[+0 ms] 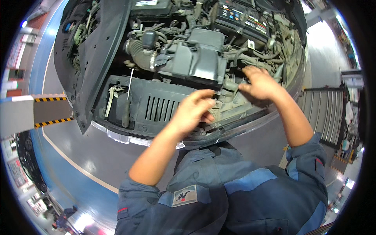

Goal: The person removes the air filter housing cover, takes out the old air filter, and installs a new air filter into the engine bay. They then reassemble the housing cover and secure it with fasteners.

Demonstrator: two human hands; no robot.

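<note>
My left hand point(194, 112) hovers over the right end of the black slotted front cover point(156, 88), fingers loosely bent and apart with nothing seen in them. Further right, my right hand point(260, 84) reaches over the hoses and fittings beside the grey engine cover point(205, 58). Its thumb and fingers are spread, and whether the fingertips touch a part I cannot tell. On the left of the front cover lies a screwdriver point(126, 111) with a dark handle and long thin shaft. A pale metal piece point(111, 98), its kind unclear, sits left of it.
A ribbed air hose point(139, 53) runs into the engine cover. The battery point(243, 19) stands at the far right of the bay. A dark fender cover point(98, 58) drapes the left side. A striped lift post point(51, 111) and a metal grate point(323, 113) flank the car.
</note>
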